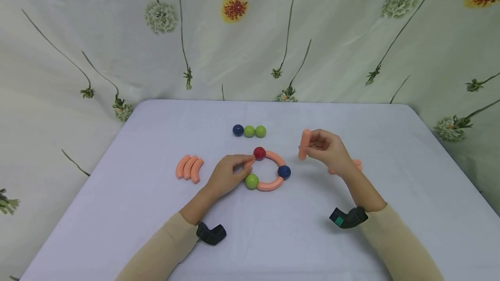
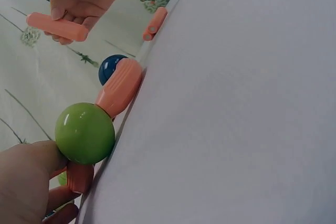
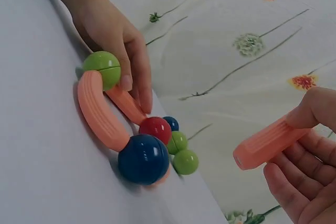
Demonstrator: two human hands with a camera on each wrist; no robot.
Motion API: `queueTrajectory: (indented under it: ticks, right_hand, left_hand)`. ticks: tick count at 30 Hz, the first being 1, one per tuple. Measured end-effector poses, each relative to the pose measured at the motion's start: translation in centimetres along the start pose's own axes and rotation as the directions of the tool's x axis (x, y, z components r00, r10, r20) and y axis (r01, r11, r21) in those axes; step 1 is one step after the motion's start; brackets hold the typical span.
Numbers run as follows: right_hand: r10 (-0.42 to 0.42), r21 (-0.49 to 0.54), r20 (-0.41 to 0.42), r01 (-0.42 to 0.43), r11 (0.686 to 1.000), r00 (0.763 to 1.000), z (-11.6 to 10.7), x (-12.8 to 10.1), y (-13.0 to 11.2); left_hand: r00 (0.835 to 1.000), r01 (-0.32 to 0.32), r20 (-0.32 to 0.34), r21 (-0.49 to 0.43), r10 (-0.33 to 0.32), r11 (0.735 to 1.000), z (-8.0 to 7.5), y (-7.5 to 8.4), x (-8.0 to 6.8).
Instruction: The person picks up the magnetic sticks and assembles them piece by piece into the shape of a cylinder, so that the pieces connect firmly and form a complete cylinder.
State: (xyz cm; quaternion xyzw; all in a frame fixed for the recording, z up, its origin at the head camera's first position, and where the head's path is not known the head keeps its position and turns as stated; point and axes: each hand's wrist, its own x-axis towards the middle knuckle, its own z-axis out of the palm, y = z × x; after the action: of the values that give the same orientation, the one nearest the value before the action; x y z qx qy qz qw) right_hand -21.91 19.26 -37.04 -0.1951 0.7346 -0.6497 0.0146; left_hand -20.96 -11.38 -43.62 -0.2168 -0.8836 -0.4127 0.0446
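The right hand (image 1: 327, 150) is raised just above the table, right of centre in the head view, pinching a straight orange rod (image 1: 304, 144) between thumb and curled fingers; the rod stands nearly upright and touches nothing else. In the right wrist view the same rod (image 3: 268, 142) juts left out of the fingers (image 3: 294, 182) at the lower right of the frame.

The left hand (image 1: 228, 174) rests on the white table (image 1: 273, 237) at centre, its fingertips pinching the left-hand curved orange piece (image 3: 126, 103) of a ring (that piece is mostly hidden under the fingers in the head view). The ring lies flat at the middle of the table: a red ball (image 1: 259, 153) at the top, a dark blue ball (image 1: 284, 171) at the right and a green ball (image 1: 251, 181) at the lower left, joined by curved orange pieces (image 1: 270, 185).

Behind the ring, towards the upper middle of the table, sits a row of three balls (image 1: 249, 131), one blue and two green, touching one another. Three more curved orange pieces (image 1: 189, 168) lie side by side to the left of the left hand. Another orange piece (image 1: 356, 165) shows partly behind the right wrist. A floral curtain (image 1: 250, 34) fills the background.
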Motion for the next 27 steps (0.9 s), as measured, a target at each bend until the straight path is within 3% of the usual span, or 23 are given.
queueTrajectory:
  ticks: [4,10,22,27]
  right_hand:
    - [-0.047,0.036,0.106,0.044,0.998,0.993,1.0,0.0,0.5]
    - [-0.012,0.023,0.251,0.007,1.000,0.968,2.1,0.0,1.1]
    - [-0.013,-0.104,0.250,0.040,0.994,0.968,2.8,-0.2,1.4]
    - [0.020,-0.249,0.285,0.054,0.967,0.958,2.7,-0.1,1.9]
  left_hand:
    - [1.000,-0.026,0.002,-0.010,0.026,1.000,0.1,-0.2,-0.1]
    - [0.999,-0.039,-0.011,-0.007,0.039,0.999,0.2,-0.3,-0.2]
    - [0.999,-0.037,-0.006,-0.006,0.037,0.999,0.2,-0.2,-0.2]
    - [0.999,-0.037,-0.004,-0.008,0.037,0.999,0.2,-0.2,-0.2]
